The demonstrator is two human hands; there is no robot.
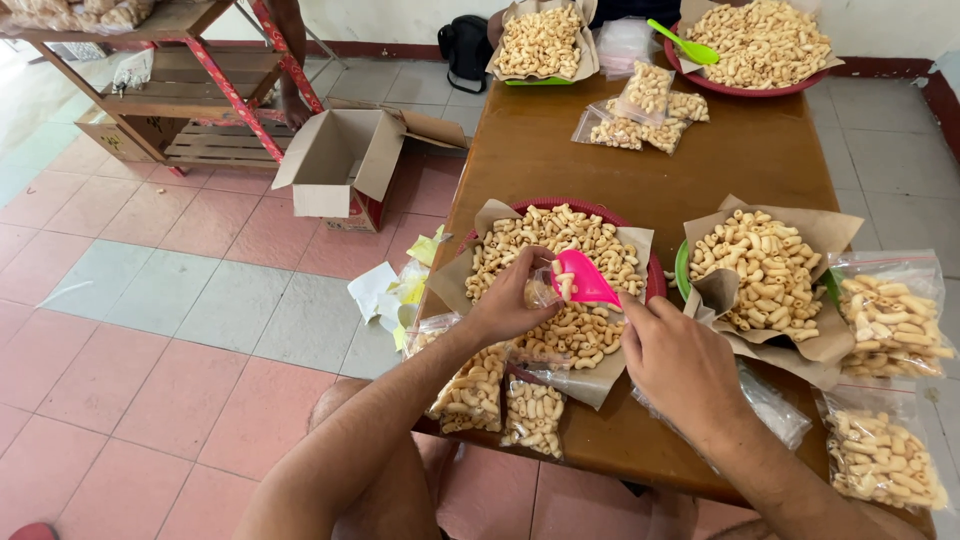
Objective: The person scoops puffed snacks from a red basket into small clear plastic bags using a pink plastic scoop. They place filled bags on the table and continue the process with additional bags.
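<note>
Biggest risk I'd guess is snacks spilling past the bag mouth, since the small clear bag (pixel 541 290) looks floppy and barely held open. Left hand (pixel 510 300) is pinched closed on that bag, just above the paper-lined red tray (pixel 655 275) in the middle of the frame. Right hand (pixel 680 365) grips the pink scoop (pixel 585 280), tipped into the bag's opening.
</note>
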